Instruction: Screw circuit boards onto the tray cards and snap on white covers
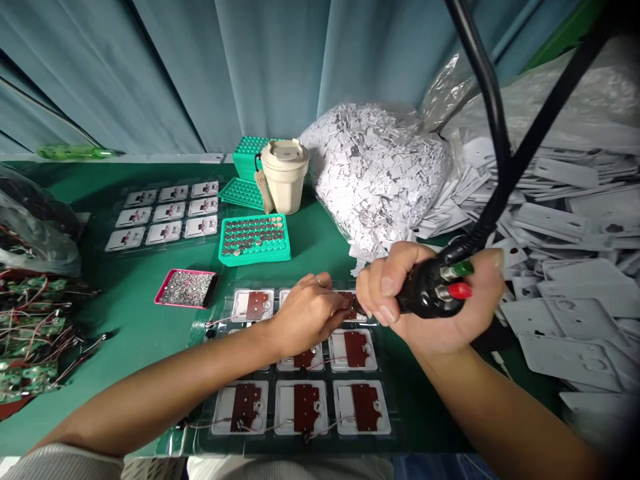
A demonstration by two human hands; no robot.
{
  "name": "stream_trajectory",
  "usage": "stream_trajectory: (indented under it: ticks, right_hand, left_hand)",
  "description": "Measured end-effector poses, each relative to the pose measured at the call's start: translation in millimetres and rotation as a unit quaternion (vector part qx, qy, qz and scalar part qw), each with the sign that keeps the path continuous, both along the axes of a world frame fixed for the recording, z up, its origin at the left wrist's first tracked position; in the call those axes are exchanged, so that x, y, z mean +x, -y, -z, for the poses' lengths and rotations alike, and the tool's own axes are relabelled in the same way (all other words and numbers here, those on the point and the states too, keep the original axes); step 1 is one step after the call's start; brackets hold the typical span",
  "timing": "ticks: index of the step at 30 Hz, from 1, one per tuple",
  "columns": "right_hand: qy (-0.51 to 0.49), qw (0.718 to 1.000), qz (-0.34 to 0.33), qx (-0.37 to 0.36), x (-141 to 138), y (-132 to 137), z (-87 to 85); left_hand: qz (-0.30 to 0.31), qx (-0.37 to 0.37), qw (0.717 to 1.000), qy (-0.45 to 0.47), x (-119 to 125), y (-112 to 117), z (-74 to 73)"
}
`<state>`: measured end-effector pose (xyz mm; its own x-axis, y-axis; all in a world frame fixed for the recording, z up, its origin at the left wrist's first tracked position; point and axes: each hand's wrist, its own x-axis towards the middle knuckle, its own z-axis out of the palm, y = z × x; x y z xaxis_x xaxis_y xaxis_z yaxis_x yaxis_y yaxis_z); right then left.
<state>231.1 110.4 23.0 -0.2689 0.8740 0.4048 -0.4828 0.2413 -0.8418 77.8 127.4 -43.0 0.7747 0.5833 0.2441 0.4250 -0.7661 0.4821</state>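
Observation:
My right hand (425,300) is wrapped round a black powered tool (435,290) with a green and a red button and a thick black cable rising from it. Its tip points down at the top row of a clear tray (400,407) that holds white cards with brown circuit boards (306,405). My left hand (307,313) rests over the tray's top middle, fingers pinched together at a card right under the tool's tip. What the fingers pinch is too small to make out.
A green tray of button cells (255,239), a pink dish of small metal parts (186,289), a beige lidded cup (285,175) and a second tray of white cards (165,215) stand behind. A bag of white plastic pieces (380,173) and loose white cards (570,267) crowd the right. Wired boards (30,333) lie left.

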Motion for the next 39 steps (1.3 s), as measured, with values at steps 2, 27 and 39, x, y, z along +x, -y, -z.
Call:
stream_trajectory:
  ticks: [2,27,39]
  right_hand:
    - [0.008,1.000,0.012,-0.011,1,-2,4.8]
    - [0.046,0.997,0.044,-0.045,5,-4,17.7]
    - [0.043,0.996,0.030,-0.077,3,0,26.0]
  left_hand:
    - [-0.014,-0.002,1.000,0.010,-6,0,-2.8]
    - [-0.450,0.030,0.875,-0.178,-202,-2,-14.5]
    - [-0.163,-0.111,0.979,-0.055,-54,11,-36.5]
